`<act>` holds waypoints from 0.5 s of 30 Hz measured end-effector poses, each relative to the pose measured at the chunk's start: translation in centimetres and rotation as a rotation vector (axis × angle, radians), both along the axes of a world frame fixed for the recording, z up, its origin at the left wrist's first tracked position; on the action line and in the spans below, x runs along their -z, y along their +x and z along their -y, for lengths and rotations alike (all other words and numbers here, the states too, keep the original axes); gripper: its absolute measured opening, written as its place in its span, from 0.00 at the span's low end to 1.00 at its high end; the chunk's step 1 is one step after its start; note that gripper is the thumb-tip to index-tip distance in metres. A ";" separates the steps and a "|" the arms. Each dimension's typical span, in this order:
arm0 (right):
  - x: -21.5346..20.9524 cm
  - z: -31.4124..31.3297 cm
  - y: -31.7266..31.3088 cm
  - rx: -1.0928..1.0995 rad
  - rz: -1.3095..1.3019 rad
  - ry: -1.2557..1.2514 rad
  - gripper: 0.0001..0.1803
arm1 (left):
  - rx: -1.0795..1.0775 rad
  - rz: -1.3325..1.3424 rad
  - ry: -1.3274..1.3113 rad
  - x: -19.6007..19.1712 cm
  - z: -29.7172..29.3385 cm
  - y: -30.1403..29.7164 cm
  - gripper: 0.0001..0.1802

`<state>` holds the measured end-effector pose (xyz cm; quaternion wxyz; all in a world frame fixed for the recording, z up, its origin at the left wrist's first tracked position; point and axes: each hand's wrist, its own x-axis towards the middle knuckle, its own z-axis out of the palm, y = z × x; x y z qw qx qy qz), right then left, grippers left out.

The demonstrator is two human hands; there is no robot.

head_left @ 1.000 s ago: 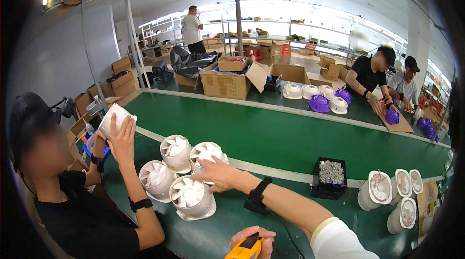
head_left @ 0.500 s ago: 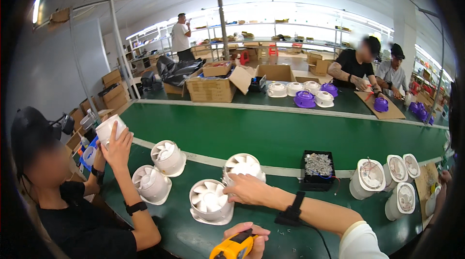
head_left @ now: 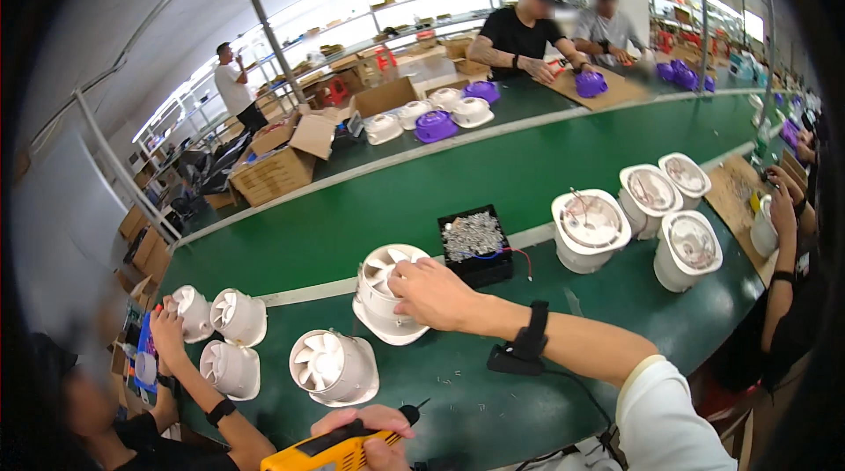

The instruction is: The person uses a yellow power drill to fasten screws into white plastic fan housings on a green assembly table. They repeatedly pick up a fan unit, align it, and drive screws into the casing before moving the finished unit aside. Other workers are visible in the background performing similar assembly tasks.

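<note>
Right hand (head_left: 437,293) laid on a white fan housing (head_left: 385,295), fingers (head_left: 407,269) curled over its rim, gripping it; housing stands on the green surface (head_left: 546,172), just left of a black tray of screws (head_left: 475,242); left hand (head_left: 370,437) clenched around a yellow power screwdriver (head_left: 327,452) at lower edge; second fan housing (head_left: 333,367) nearby.
</note>
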<state>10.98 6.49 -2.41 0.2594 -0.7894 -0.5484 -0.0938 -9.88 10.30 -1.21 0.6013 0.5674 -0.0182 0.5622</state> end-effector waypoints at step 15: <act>1.4 20.9 -7.0 0.084 -0.085 -0.101 0.13 | 0.391 0.010 0.041 -0.6 1.4 3.8 0.25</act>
